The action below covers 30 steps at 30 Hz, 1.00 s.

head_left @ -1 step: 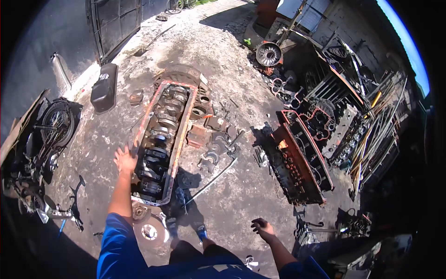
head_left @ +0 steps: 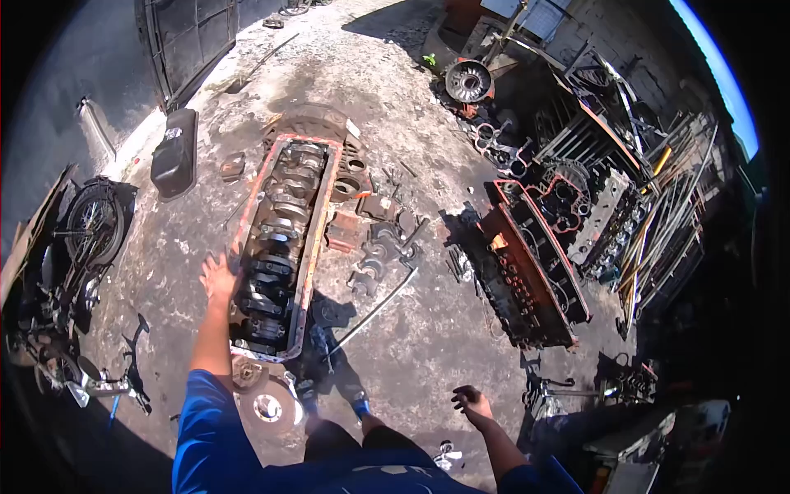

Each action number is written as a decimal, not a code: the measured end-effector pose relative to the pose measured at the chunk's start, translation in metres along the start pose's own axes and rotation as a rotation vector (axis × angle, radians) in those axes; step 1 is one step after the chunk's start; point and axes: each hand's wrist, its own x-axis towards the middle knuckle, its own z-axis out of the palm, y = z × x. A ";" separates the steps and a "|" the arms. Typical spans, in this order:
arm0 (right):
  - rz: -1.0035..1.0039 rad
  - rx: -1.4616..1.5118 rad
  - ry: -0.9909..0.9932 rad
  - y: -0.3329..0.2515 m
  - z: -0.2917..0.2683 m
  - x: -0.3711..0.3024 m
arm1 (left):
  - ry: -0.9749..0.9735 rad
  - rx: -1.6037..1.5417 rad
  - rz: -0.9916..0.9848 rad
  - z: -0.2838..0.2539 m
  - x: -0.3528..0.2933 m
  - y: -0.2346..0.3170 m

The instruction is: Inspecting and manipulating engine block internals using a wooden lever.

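A long engine block (head_left: 252, 216) with a red-edged rim lies open side up on the floor, its crankshaft (head_left: 281, 224) showing inside. My left hand (head_left: 218, 278) is open at the block's left edge, fingers spread; whether it presses on the rim or hovers beside it I cannot tell. Low on the right, my right hand (head_left: 471, 405) hangs in the air with loosely bent fingers apart and nothing visible in them. Close to my feet, a round disc-shaped part (head_left: 278, 412) lies below the block's near end. Right of the block lie crankshaft bearing caps (head_left: 374, 262) and a long metal bar (head_left: 374, 316).
To the right lies a red engine block (head_left: 527, 284), with cylinder heads and gaskets behind it. Metal rods (head_left: 679, 222) lean at the far right. A dark oil pan (head_left: 174, 156) stands by the left wall, and a motorcycle wheel (head_left: 92, 221) is at the left.
The view has shifted slightly, so the floor and parts sit a little further left and up. Both hands keep nearly the same pose.
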 end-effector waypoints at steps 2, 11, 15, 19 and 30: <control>0.102 -0.038 0.102 0.062 0.007 -0.042 | -0.275 0.083 0.158 0.020 0.016 0.005; 0.855 0.133 -0.096 0.230 0.033 -0.211 | -0.232 -0.051 -0.198 0.034 0.080 -0.040; 0.786 0.272 -0.028 0.241 0.051 -0.197 | -0.020 -0.097 -0.040 -0.096 0.091 -0.125; 0.626 0.315 -0.095 0.291 0.049 -0.165 | 0.218 0.028 0.068 -0.348 0.027 -0.057; 0.196 0.658 0.204 0.392 -0.085 -0.169 | 0.727 0.016 0.720 -0.640 -0.203 0.256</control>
